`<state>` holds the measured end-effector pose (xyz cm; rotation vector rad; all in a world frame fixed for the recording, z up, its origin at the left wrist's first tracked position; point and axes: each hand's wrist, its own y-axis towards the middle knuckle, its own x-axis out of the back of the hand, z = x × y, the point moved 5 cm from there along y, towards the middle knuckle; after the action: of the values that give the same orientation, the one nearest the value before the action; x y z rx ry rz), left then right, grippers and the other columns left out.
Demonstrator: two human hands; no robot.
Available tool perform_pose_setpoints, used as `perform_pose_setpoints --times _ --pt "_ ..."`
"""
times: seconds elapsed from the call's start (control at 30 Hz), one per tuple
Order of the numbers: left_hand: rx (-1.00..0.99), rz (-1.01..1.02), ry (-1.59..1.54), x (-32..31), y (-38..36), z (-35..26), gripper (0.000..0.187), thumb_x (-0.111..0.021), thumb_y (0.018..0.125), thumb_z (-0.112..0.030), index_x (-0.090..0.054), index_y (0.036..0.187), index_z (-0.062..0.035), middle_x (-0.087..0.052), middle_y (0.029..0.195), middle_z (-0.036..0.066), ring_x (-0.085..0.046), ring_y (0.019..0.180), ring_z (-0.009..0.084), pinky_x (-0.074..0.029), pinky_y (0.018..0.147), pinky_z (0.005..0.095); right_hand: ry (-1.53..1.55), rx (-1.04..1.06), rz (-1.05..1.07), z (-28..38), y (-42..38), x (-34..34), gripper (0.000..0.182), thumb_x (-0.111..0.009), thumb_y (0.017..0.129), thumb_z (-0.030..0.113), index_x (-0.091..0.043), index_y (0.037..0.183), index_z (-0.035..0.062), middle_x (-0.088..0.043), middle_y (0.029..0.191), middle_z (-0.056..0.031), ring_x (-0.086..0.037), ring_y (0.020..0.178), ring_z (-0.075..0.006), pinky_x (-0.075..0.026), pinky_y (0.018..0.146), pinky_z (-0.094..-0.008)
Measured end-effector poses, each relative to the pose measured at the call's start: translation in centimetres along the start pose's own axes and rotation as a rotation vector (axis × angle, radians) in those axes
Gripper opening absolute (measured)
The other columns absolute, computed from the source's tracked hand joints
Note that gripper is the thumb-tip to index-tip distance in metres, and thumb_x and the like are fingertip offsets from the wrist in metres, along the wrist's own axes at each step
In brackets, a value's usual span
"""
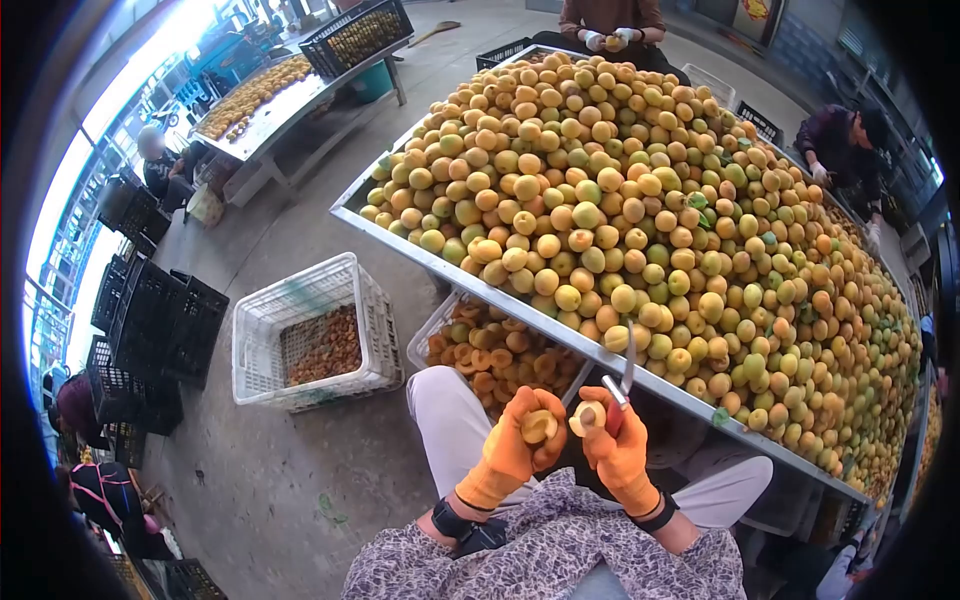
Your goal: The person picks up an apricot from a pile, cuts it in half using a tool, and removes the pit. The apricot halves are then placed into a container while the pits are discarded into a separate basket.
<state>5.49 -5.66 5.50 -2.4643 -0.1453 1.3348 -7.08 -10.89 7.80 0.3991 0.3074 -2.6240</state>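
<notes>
My left hand (pixel 515 447), in an orange glove, holds one half of a cut apricot (pixel 539 426) with the cut face up. My right hand (pixel 619 447), also gloved in orange, holds the other apricot half (pixel 586 417) together with a small knife (pixel 625 372) whose blade points up. Both hands are close together above my lap, just in front of the metal edge of a big sorting table (pixel 560 325) heaped with a pile of yellow-orange apricots (pixel 640 210).
A white crate of halved apricots (pixel 497 352) sits under the table by my knee. A white basket holding pits (pixel 315 335) stands to the left on the concrete floor. Black crates (pixel 155 330) are stacked at far left. Other people work around the table and at a second table (pixel 265 105).
</notes>
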Motion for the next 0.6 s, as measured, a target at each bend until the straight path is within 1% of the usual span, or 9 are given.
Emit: perform_pose_setpoints --times 0.03,0.07,0.13,0.17,0.23,0.27,0.37,0.5,0.6 --pt "0.046 -0.018 -0.002 -0.3 -0.2 -0.3 0.036 -0.049 0.097 -0.046 -0.054 0.095 -0.0099 -0.049 0.063 0.002 -0.036 0.048 0.0089 -0.026 0.044 0.0225 -0.141 0.046 0.016 0.0 0.2 -0.2 0.041 -0.066 0.084 0.012 -0.054 0.12 -0.0023 -0.057 0.086 -0.0013 -0.046 0.058 -0.0045 -0.036 0.049 -0.018" --pt "0.046 -0.017 -0.002 -0.5 -0.3 -0.5 0.036 -0.049 0.097 -0.046 -0.054 0.095 -0.0099 -0.049 0.063 0.002 -0.036 0.048 0.0089 -0.026 0.044 0.0225 -0.241 0.068 0.033 0.1 0.2 -0.1 0.039 -0.066 0.084 0.009 -0.056 0.12 -0.0014 -0.058 0.089 -0.0015 -0.053 0.07 -0.006 -0.043 0.06 -0.0191" --pt "-0.053 -0.12 0.475 -0.5 -0.4 -1.6 0.024 -0.062 0.091 -0.03 -0.056 0.096 -0.0074 -0.054 0.068 0.001 -0.043 0.053 0.0057 -0.03 0.046 0.0201 -0.208 0.06 0.082 0.3 0.0 -0.2 0.037 -0.068 0.085 0.01 -0.057 0.119 -0.0016 -0.059 0.086 0.0 -0.053 0.071 -0.0055 -0.044 0.063 -0.0199" --pt "-0.05 -0.115 0.475 -0.8 -0.5 -1.8 0.024 -0.062 0.091 -0.03 -0.056 0.096 -0.0074 -0.054 0.068 0.001 -0.043 0.053 0.0057 -0.03 0.046 0.0201 -0.175 0.053 0.133 0.5 0.0 -0.3 0.035 -0.069 0.086 0.01 -0.058 0.117 -0.0019 -0.061 0.083 0.0015 -0.054 0.072 -0.0051 -0.046 0.065 -0.0207" --pt "-0.094 -0.091 0.675 -1.6 -0.7 -2.5 0.016 -0.066 0.086 -0.014 -0.059 0.097 -0.0052 -0.055 0.071 0.0 -0.048 0.057 0.0043 -0.035 0.049 0.0189 -0.359 0.138 0.194 1.4 0.1 0.5 0.038 -0.072 0.082 0.007 -0.058 0.117 -0.0004 -0.063 0.083 -0.0019 -0.057 0.071 -0.0074 -0.048 0.066 -0.0224" --pt "-0.09 -0.099 0.732 -2.1 -0.8 -2.9 0.02 -0.07 0.084 -0.013 -0.06 0.098 -0.0035 -0.056 0.07 0.0 -0.049 0.058 0.0048 -0.037 0.049 0.0196 -0.491 0.131 0.234 1.8 0.0 0.5 0.04 -0.072 0.081 0.006 -0.058 0.118 0.0002 -0.065 0.084 -0.0043 -0.06 0.072 -0.0097 -0.049 0.066 -0.0239" --pt "0.091 -0.086 0.686 -2.2 -0.9 -2.9 0.018 -0.068 0.083 -0.011 -0.06 0.095 -0.0015 -0.058 0.069 0.002 -0.051 0.057 0.0065 -0.038 0.049 0.0201 -0.667 0.172 0.304 3.2 -0.4 -0.4 0.04 -0.072 0.08 0.006 -0.058 0.118 0.0014 -0.067 0.086 -0.0083 -0.065 0.073 -0.0144 -0.052 0.068 -0.027" --pt "0.064 0.013 0.633 -0.9 -0.2 -1.6 0.021 -0.071 0.083 -0.013 -0.059 0.096 -0.0019 -0.06 0.07 0.002 -0.057 0.058 0.0069 -0.043 0.049 0.0192 -0.732 0.252 0.347 3.0 -0.8 -0.6 0.038 -0.072 0.082 0.008 -0.059 0.117 0.0019 -0.068 0.085 -0.0104 -0.068 0.076 -0.0186 -0.054 0.07 -0.0296" --pt "0.122 -0.1 0.653 0.7 -0.1 -0.1 0.021 -0.069 0.081 -0.007 -0.058 0.097 0.0011 -0.061 0.071 0.005 -0.062 0.061 0.0113 -0.048 0.05 0.0225 -0.718 0.175 0.337 1.4 -0.8 0.0 0.036 -0.071 0.083 0.01 -0.06 0.115 0.0014 -0.068 0.084 -0.0108 -0.068 0.075 -0.0187 -0.054 0.069 -0.0289"
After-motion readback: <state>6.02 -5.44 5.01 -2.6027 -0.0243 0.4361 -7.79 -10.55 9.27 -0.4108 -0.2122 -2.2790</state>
